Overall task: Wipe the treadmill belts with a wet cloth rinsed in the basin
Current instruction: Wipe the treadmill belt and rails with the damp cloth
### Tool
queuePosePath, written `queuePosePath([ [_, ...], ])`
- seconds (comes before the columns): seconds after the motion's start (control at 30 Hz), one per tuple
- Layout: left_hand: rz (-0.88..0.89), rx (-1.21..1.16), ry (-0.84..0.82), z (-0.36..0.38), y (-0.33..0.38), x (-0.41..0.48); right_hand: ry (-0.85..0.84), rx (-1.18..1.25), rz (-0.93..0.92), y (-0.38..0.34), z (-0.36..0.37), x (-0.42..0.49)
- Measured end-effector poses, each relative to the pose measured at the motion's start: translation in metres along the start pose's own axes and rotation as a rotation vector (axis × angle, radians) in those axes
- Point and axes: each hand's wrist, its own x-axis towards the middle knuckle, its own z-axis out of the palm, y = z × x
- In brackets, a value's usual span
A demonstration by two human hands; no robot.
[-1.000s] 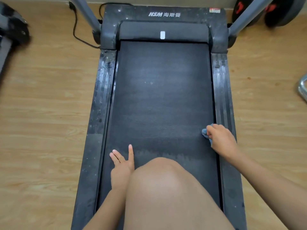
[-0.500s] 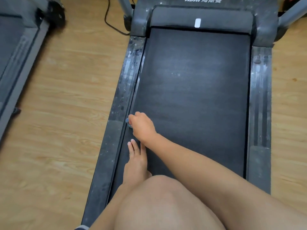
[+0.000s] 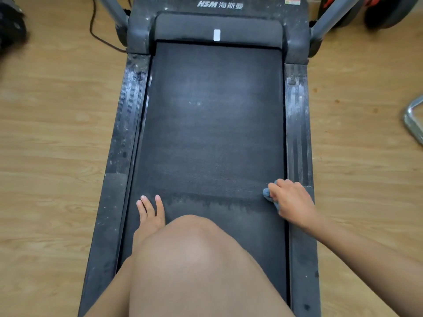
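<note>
left hand [image 3: 150,217]: bare, with no covering up to the wrist; just left of the bare rounded knee [image 3: 194,239], which hides its heel and thumb side.
fingernails [image 3: 143,197]: on the left hand, short and rounded, with a slight sheen.
right hand [image 3: 291,202]: bare, to the right of the knee; the knuckles show as a row of low ridges.
left forearm [image 3: 112,291]: bare; only a narrow strip shows along the left of the knee.
right forearm [image 3: 357,255]: bare from wrist to picture edge, right of the knee, broadening toward the elbow.
knee: smooth and domed, with a soft highlight on the cap.
thigh [image 3: 201,294]: bare, widening below the knee.
</note>
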Motion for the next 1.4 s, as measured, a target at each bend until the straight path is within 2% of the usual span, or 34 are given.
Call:
queuePosePath([
  [0.17, -0.075, 0.072, 0.064, 0.015, 0.002, 0.013, -0.044, 0.051, 0.048, 0.015, 0.003, -0.004],
  [0.3, -0.087, 0.059, -0.084, -0.016, 0.012, 0.004, -0.028, 0.145, 0.027, 0.017, 0.008, -0.006],
  [0.43, 0.009, 0.111, -0.144, -0.035, 0.011, -0.012, -0.006, 0.12, 0.004, 0.016, 0.01, -0.004],
  [0.57, 0.014, 0.154, -0.079, -0.033, 0.01, -0.013, -0.039, 0.089, 0.019, 0.016, 0.004, 0.001],
  [0.63, 0.042, 0.127, -0.105, -0.035, 0.011, -0.021, -0.061, 0.095, 0.019, 0.017, 0.002, 0.005],
  [0.73, 0.088, 0.118, 0.001, -0.039, 0.01, -0.03, -0.104, 0.112, 0.017, 0.016, -0.001, 0.01],
  [0.83, 0.124, 0.147, 0.013, -0.031, 0.004, -0.032, -0.124, 0.09, 0.043, 0.014, -0.003, 0.012],
  [1.07, 0.121, 0.235, 0.056, -0.03, 0.009, -0.025, -0.005, 0.071, 0.062, 0.007, 0.002, -0.002],
  [1.2, 0.132, 0.178, 0.11, -0.027, 0.001, -0.025, 0.086, 0.05, 0.089, 0.004, 0.016, -0.007],
  [1.3, 0.138, 0.068, 0.123, -0.025, -0.007, -0.026, 0.064, 0.088, 0.112, -0.009, 0.016, -0.017],
  [1.4, 0.141, -0.011, 0.12, -0.02, -0.011, -0.03, 0.029, 0.141, 0.114, -0.031, 0.036, -0.066],
])
